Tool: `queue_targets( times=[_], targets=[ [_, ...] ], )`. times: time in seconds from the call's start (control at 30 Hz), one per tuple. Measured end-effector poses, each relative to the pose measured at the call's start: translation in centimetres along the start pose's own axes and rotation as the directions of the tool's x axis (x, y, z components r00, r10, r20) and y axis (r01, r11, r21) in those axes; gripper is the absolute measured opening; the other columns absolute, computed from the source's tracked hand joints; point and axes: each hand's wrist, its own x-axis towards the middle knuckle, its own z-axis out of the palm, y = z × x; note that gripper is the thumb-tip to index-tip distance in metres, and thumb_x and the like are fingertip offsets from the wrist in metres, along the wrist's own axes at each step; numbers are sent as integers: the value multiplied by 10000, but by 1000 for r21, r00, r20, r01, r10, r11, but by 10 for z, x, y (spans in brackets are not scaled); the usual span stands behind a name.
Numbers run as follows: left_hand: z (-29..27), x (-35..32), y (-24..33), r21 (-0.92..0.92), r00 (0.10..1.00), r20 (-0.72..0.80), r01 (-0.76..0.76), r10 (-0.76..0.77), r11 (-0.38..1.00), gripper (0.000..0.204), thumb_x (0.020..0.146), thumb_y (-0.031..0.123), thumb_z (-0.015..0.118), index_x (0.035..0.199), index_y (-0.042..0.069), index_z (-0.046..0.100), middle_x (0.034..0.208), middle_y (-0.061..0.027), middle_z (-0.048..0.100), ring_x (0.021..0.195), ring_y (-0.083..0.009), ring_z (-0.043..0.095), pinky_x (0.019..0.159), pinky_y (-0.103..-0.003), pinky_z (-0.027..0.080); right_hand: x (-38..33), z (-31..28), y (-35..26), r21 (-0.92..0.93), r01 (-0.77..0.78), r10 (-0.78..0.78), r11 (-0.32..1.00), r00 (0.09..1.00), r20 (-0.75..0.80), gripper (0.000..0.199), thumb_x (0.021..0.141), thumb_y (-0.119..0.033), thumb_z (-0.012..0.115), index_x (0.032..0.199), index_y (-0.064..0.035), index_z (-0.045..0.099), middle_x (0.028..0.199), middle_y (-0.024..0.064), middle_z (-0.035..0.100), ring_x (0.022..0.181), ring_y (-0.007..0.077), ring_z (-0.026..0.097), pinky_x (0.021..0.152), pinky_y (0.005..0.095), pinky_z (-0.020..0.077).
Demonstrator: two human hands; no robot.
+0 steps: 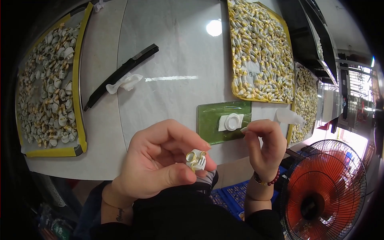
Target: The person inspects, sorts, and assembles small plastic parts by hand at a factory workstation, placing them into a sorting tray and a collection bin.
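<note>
My left hand (pixel 162 160) pinches a small white piece with yellow-gold edges (pixel 196 160) between thumb and fingers. A round opening and a few dark slots show on its face. To the right, my right hand (pixel 266 140) is closed, thumb and forefinger pressed together. A tiny whitish bit shows at those fingertips, too small to tell what it is. Just left of that hand, a small round white dish (pixel 232 122) sits on a folded white paper (pixel 223 123). Both lie on a green glossy plate (pixel 208 132) near the table's front edge.
Yellow-edged trays of small white-and-gold pieces stand at left (pixel 82 100) and back right (pixel 260 99), with another beyond. A black stick-like tool (pixel 128 68) lies beside a crumpled tissue (pixel 126 83). A translucent bottle (pixel 288 117) lies right; an orange fan (pixel 324 192) stands near my right arm.
</note>
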Motion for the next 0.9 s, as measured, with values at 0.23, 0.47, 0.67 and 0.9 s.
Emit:
queue_targets(
  times=[0.23,0.47,0.67,0.9],
  targets=[
    [-2,0,1,-39,1000,-20,9,-10,999,374,809,145,713,1087,-33,535,929,-163,666,882,-164,647,807,-267,516,2,-8,-1,-105,24,-20,994,999,31,170,750,115,625,901,37,615,804,106,620,689,144,594,618,227,468],
    [12,3,2,47,971,-228,88,-75,995,519,666,385,790,897,3,525,760,-170,660,665,-208,671,593,-288,568,8,-4,-6,-114,64,-55,991,995,81,145,761,116,604,885,40,606,807,93,614,689,147,582,632,228,454],
    [-3,0,0,-84,999,-17,49,-50,995,364,796,143,725,1057,-42,551,936,-170,666,863,-161,649,797,-276,526,10,0,-3,-181,125,-117,976,992,57,190,724,118,645,873,4,617,774,97,621,629,174,582,544,252,461],
    [12,4,3,44,966,-241,105,-92,994,500,665,389,795,865,11,536,722,-127,655,643,-179,658,571,-273,551,12,2,-5,-249,158,-139,956,986,93,208,682,123,646,848,3,609,747,107,602,649,242,589,559,296,473]
  ],
)
